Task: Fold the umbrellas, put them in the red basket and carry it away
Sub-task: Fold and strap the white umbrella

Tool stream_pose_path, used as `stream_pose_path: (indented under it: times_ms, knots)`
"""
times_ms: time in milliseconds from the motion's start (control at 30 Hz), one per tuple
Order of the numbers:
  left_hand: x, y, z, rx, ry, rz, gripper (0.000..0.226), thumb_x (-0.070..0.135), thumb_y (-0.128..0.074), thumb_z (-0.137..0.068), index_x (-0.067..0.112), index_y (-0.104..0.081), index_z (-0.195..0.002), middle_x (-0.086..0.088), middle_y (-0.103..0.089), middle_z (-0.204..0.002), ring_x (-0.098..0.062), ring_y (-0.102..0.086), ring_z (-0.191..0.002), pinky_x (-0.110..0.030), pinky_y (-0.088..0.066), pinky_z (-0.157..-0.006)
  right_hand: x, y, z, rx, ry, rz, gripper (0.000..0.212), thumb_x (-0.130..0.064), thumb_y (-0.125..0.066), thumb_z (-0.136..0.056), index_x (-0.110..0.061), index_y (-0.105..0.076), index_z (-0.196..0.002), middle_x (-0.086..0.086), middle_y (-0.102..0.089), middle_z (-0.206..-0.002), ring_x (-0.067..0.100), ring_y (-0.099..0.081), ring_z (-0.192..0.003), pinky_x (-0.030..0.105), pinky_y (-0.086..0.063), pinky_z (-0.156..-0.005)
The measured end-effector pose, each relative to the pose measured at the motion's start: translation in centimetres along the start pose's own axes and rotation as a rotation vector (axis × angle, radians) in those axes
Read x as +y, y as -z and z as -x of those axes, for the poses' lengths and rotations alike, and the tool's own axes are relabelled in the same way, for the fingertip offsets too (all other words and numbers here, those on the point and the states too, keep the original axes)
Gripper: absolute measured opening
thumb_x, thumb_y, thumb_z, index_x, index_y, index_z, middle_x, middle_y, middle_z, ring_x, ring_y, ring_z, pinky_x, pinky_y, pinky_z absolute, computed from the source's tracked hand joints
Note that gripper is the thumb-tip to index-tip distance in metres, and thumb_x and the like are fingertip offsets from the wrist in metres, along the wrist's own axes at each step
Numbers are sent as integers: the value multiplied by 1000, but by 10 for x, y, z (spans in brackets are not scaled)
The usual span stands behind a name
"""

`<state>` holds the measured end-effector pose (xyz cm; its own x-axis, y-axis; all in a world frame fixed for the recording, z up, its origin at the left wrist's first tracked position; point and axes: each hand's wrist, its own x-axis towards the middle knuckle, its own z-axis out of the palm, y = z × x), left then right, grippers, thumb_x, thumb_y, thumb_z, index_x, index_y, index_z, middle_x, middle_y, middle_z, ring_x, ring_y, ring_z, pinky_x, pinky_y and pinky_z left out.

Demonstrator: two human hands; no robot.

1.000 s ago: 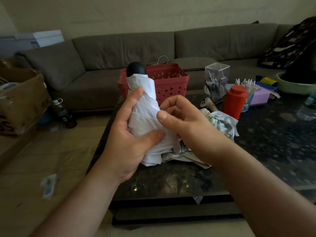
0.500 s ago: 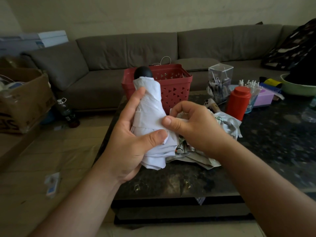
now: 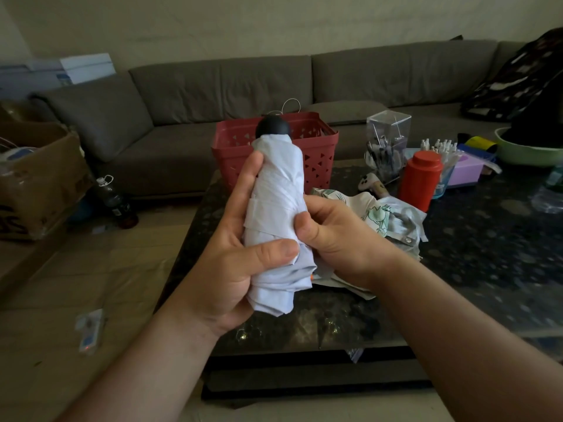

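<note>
The left hand (image 3: pixel 231 257) grips the rolled white umbrella (image 3: pixel 278 214) upright above the near edge of the dark desk (image 3: pixel 487 254), thumb across the front, fingers behind. The right hand (image 3: pixel 338 239) curls against the umbrella's right side, thumb pressing the fabric — its black knob (image 3: pixel 273 127) points up. Just behind the hands a second, printed umbrella (image 3: pixel 387 214) lies crumpled on the desk. Farther back the red basket (image 3: pixel 316 153) stands at the desk's far edge — beside it, to the right, a red bottle (image 3: pixel 419 178).

Both hands raised together, left hand (image 3: pixel 231 257) and right hand (image 3: pixel 338 236) curled, gripping.
</note>
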<state>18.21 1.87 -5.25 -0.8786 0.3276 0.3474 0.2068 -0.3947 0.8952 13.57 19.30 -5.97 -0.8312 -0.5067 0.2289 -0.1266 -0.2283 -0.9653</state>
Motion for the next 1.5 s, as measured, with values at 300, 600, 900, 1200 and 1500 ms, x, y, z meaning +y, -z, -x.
stream_pose_path:
  times_ms: [300, 600, 900, 1200, 1500]
  knots:
    - [3, 3, 1, -86, 128, -37, 89, 3, -76, -89, 59, -43, -150, 7, -61, -150, -31, -62, -135, -47, -57, -100, 0, 9, 1, -44, -36, -139, 100, -47, -96, -60, 3, -58, -137, 30, -69, -126, 43, -70, -113, 52, -59, -99]
    - [11, 11, -2, -16, 169, -316, 86, 5, -64, -99, 51, -27, -161, -2, -71, -138, -25, -68, -127, -44, -54, -109, -15, -3, 6, 313, 61, 205, 45, -32, -90, -64, -3, -68, -91, 14, -77, -83, 25, -71, -75, 42, -61, -71]
    - [-8, -4, -5, 127, 155, -347, 63, 68, -46, -88, 69, -32, -150, 33, -35, -157, 4, -42, -145, -35, -40, -122, 2, -24, -3, 585, -10, 578, 55, -66, -85, -66, -16, -64, -77, -9, -58, -57, 5, -49, -54, 33, -43, -54]
    - [2, 5, -6, 138, 291, 71, 44, 30, -57, -99, 53, -64, -136, 0, -71, -136, -22, -76, -80, -37, -61, -61, -23, -6, 8, 312, -104, 319, 43, -47, -81, -71, -10, -76, -92, 22, -76, -91, 25, -66, -76, 47, -55, -77]
    - [-2, 19, -16, 267, 406, 465, 56, 24, -73, -83, 36, -68, -138, -12, -78, -118, -28, -80, -90, -44, -67, -69, -28, -4, 10, 551, 153, 390, 13, -25, -83, -90, -20, -72, -93, -3, -61, -76, 10, -54, -66, 30, -51, -64]
